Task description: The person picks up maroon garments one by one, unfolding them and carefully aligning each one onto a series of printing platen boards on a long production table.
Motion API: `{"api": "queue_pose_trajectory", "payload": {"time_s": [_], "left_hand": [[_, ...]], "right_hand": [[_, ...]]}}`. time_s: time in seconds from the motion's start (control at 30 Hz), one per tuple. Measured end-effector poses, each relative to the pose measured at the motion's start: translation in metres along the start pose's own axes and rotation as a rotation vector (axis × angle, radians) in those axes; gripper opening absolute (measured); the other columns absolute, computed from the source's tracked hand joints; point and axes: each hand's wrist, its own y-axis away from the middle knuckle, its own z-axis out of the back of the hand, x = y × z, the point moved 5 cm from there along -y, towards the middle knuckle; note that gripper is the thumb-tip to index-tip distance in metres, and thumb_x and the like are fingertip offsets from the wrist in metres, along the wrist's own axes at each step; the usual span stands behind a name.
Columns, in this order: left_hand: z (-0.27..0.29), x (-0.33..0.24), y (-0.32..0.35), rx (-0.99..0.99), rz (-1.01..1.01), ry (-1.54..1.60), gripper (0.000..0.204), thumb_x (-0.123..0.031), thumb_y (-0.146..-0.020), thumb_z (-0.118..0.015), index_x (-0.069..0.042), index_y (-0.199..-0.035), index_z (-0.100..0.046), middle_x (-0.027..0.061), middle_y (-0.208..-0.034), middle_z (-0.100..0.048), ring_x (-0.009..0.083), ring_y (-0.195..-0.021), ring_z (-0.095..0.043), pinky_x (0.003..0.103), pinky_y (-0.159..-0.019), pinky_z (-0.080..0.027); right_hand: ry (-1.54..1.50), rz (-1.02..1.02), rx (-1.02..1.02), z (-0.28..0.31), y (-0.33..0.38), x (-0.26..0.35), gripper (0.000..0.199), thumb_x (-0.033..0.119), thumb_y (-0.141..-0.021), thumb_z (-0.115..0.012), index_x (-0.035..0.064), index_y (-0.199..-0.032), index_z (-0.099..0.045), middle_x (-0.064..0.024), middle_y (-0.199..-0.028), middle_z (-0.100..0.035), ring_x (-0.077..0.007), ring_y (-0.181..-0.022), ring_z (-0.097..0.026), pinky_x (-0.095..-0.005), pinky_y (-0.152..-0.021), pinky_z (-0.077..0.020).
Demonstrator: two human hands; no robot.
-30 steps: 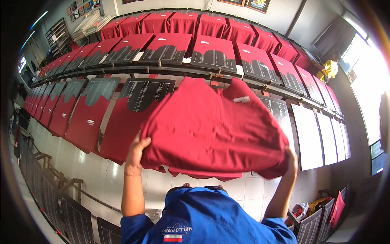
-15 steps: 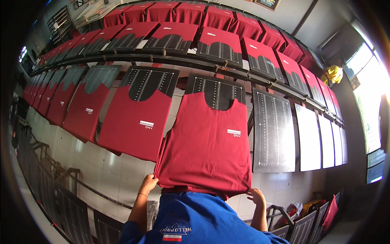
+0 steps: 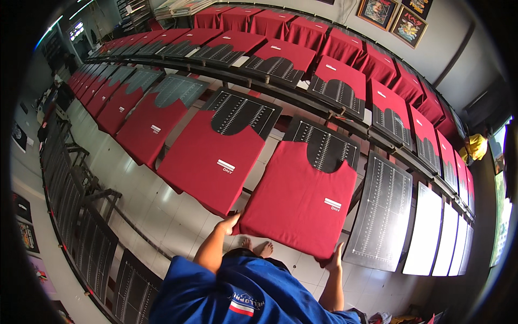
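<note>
A red shirt (image 3: pixel 302 200) with a small white label lies flat over a black ruled board (image 3: pixel 326 148), whose top shows through the neck opening. My left hand (image 3: pixel 229 222) grips the shirt's lower left corner. At the lower right corner of the hem, my right hand (image 3: pixel 335 258) holds the cloth. Both forearms reach up from my blue shirt at the bottom edge. Another red shirt (image 3: pixel 216 162) sits on the board just to the left.
A bare black board (image 3: pixel 380 216) and white boards (image 3: pixel 429 227) follow on the right. Long rows of red-dressed boards run to the back. Black frames (image 3: pixel 81 216) stand in racks on the left. A person in yellow (image 3: pixel 475 147) is far right. Below is tiled floor.
The red shirt was held spread in the air, then drawn down over the board. It now lies flat, with both hands lowered to its bottom corners.
</note>
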Motion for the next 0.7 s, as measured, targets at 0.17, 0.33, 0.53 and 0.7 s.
{"api": "queue_pose_trajectory", "payload": {"time_s": [0.17, 0.33, 0.53, 0.7], "left_hand": [[-0.009, -0.017, 0.111, 0.182, -0.08, -0.028, 0.056, -0.024, -0.084, -0.07, 0.0, -0.13, -0.049, 0.011, -0.127, -0.057, 0.0204, -0.115, -0.055, 0.036, -0.099, -0.044], [-0.067, -0.154, 0.192, 0.282, -0.592, -0.246, 0.035, -0.023, -0.081, -0.073, -0.001, -0.107, -0.067, 0.005, -0.107, -0.067, 0.0122, -0.098, -0.059, 0.03, -0.09, -0.044], [-0.062, -0.295, 0.314, 0.433, -0.96, -0.348, 0.029, -0.022, -0.077, -0.078, -0.002, -0.095, -0.066, -0.0025, -0.085, -0.064, 0.0069, -0.082, -0.055, 0.025, -0.077, -0.043], [-0.01, -0.393, 0.425, 0.181, -1.364, -0.587, 0.041, -0.018, -0.078, -0.075, 0.001, -0.111, -0.061, 0.0053, -0.101, -0.066, 0.0119, -0.094, -0.06, 0.03, -0.087, -0.045]], "right_hand": [[0.269, 0.072, -0.84, -0.003, 0.087, -0.016, 0.038, 0.021, -0.09, -0.058, -0.0026, -0.12, -0.056, -0.0162, -0.118, -0.061, -0.0303, -0.109, -0.059, -0.0465, -0.092, -0.0474], [0.709, 0.648, -1.057, -0.138, 0.086, 0.093, 0.017, 0.009, -0.079, -0.064, 0.0143, -0.08, -0.048, 0.0065, -0.058, -0.045, -0.0075, -0.049, -0.044, -0.0245, -0.044, -0.0344], [1.065, 1.333, -0.642, -0.284, 0.103, 0.106, 0.008, 0.017, -0.088, -0.055, 0.0098, -0.091, -0.051, 0.0028, -0.075, -0.051, -0.0089, -0.062, -0.05, -0.0256, -0.056, -0.0413], [1.183, 1.59, -0.726, -0.374, 0.029, 0.054, 0.015, 0.02, -0.091, -0.052, 0.0068, -0.098, -0.054, -0.0001, -0.085, -0.055, -0.0107, -0.072, -0.053, -0.0262, -0.066, -0.0434]]}}
